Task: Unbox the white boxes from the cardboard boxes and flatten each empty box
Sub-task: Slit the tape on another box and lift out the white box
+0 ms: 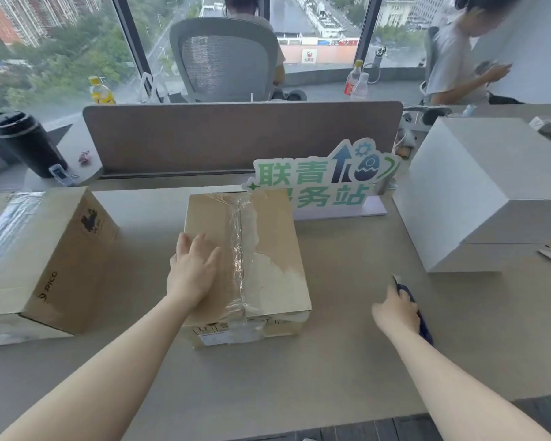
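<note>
I see my left hand (194, 268) spread flat on the taped top of the middle box (247, 265) on the desk (331, 361), while my right hand (396, 313) closes around a dark knife (422, 319) beside it, a second box (50, 259) standing at far left.

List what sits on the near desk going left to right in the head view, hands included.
Large cardboard box → left hand resting flat on the taped cardboard box → right hand on a dark blue tool → white box.
</note>
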Motion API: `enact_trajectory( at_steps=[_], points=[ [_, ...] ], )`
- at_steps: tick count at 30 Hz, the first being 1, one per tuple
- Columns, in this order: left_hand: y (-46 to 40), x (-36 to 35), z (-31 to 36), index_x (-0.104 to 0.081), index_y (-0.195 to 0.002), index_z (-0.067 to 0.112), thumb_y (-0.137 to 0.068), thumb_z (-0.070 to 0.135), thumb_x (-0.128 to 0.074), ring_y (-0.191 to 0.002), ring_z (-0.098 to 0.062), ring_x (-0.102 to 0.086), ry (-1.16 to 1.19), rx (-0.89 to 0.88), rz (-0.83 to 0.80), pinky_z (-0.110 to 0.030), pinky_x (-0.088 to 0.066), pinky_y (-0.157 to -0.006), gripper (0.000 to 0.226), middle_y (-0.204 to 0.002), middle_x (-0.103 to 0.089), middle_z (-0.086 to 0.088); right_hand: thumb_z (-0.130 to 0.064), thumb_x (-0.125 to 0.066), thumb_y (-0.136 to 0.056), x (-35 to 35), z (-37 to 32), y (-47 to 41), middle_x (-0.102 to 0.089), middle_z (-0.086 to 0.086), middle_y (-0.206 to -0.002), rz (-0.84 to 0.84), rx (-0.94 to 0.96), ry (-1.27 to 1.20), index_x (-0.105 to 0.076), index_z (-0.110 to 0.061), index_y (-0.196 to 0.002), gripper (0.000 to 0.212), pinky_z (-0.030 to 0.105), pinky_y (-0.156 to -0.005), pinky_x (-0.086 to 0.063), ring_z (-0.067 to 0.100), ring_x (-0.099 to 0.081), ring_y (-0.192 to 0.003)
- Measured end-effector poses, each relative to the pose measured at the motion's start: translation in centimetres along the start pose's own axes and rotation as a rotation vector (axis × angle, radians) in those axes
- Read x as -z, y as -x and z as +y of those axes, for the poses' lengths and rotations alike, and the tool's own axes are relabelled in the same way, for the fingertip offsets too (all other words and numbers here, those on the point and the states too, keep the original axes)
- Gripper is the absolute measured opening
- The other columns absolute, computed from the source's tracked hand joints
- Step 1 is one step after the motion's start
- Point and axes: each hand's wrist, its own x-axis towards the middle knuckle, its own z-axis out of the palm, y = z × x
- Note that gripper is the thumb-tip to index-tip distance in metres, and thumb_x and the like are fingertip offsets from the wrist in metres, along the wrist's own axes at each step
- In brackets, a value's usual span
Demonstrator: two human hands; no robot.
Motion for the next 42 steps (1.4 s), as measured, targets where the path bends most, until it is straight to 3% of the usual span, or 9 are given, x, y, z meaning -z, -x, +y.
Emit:
enact_trajectory(
  at_steps=[5,10,14,17,22,26,29,35,42],
  points=[
    [0.6,-1.2,-0.2,-0.023,-0.146,0.042,-0.094,0.062,-0.036,-0.142,-0.033,-0.022,-0.249,-0.046,0.036,-0.049,-0.036,-0.105,0.058,-0.164,0.0,-0.001,-0.026,-0.047,-0.092,-0.2,3.7,-1.4,-0.038,0.012,-0.146,-0.043,-0.127,0.12,-0.02,-0.031,-0.154,0.068,0.045,-0.106,-0.035,0.035,-0.038,-0.132],
    [0.7,-1.4,-0.2,-0.024,-0.145,0.044,-0.092,0.065,-0.037,-0.142,-0.032,-0.023,-0.288,-0.046,0.049,-0.05,-0.037,-0.104,0.058,-0.164,-0.001,0.0,-0.017,-0.052,-0.093,-1.3,4.4,-2.3,-0.049,0.016,-0.134,0.03,-0.05,0.176,-0.03,-0.025,-0.151,0.063,0.039,-0.101,-0.041,0.035,-0.047,-0.124],
    [0.7,-1.3,0.0,-0.023,-0.146,0.043,-0.092,0.067,-0.035,-0.142,-0.032,-0.022,-0.323,-0.044,0.048,-0.05,-0.037,-0.104,0.06,-0.164,-0.001,-0.001,-0.012,-0.053,-0.091,-2.0,4.3,-2.6,-0.061,0.017,-0.119,-0.041,-0.061,0.092,-0.046,-0.012,-0.132,0.042,0.037,-0.086,-0.049,0.035,-0.059,-0.106],
    [0.9,-1.3,-0.1,-0.023,-0.146,0.043,-0.092,0.068,-0.034,-0.142,-0.031,-0.022,-0.342,-0.049,0.049,-0.049,-0.037,-0.103,0.061,-0.164,-0.001,0.0,-0.008,-0.049,-0.091,-1.6,3.2,-2.2,-0.062,0.013,-0.106,-0.108,-0.022,-0.035,-0.048,-0.014,-0.125,0.035,0.032,-0.069,-0.044,0.03,-0.055,-0.084],
    [1.9,-1.3,-0.2,-0.022,-0.147,0.043,-0.091,0.069,-0.033,-0.141,-0.029,-0.022,-0.354,-0.047,0.044,-0.048,-0.039,-0.103,0.063,-0.165,-0.001,0.002,-0.001,-0.045,-0.085,1.3,-2.3,-0.8,-0.06,0.01,-0.087,-0.143,0.231,-0.315,-0.053,-0.018,-0.109,0.031,0.031,-0.056,-0.038,0.028,-0.055,-0.071],
    [3.5,-1.4,-0.5,-0.022,-0.148,0.042,-0.092,0.069,-0.033,-0.142,-0.027,-0.021,-0.345,-0.039,0.046,-0.046,-0.04,-0.104,0.063,-0.164,0.0,0.005,-0.025,-0.055,-0.094,4.6,-9.1,0.8,-0.062,0.009,-0.076,-0.153,0.526,-0.528,-0.057,-0.026,-0.097,0.004,0.031,-0.054,-0.043,0.021,-0.053,-0.055],
    [4.5,-1.4,-0.9,-0.022,-0.149,0.042,-0.092,0.069,-0.034,-0.141,-0.026,-0.021,-0.338,-0.046,0.037,-0.044,-0.041,-0.104,0.064,-0.164,0.001,0.007,-0.032,-0.052,-0.098,5.9,-14.1,1.8,-0.063,0.0,-0.066,-0.199,0.689,-0.547,-0.062,-0.031,-0.101,0.01,0.036,-0.056,-0.05,0.016,-0.055,-0.047],
    [1.6,-0.3,-0.3,-0.025,-0.151,0.033,-0.094,0.06,-0.04,-0.142,-0.029,-0.023,-0.311,-0.066,0.042,-0.042,-0.03,-0.111,0.064,-0.164,-0.01,0.0,-0.028,-0.046,-0.1,7.0,-22.1,0.6,-0.067,-0.005,-0.096,-0.134,0.871,-0.076,-0.057,-0.03,-0.112,0.016,0.041,-0.074,-0.052,0.024,-0.061,-0.085],
    [-8.5,1.2,3.8,-0.02,-0.155,0.024,-0.099,0.045,-0.036,-0.15,-0.026,-0.008,-0.252,-0.172,-0.033,-0.047,-0.017,-0.117,0.062,-0.163,-0.015,0.001,-0.025,-0.044,-0.091,8.4,-29.9,-1.3,-0.066,-0.007,-0.103,-0.066,0.907,0.384,-0.064,-0.038,-0.108,0.029,0.034,-0.077,-0.05,0.024,-0.06,-0.097]
  ],
)
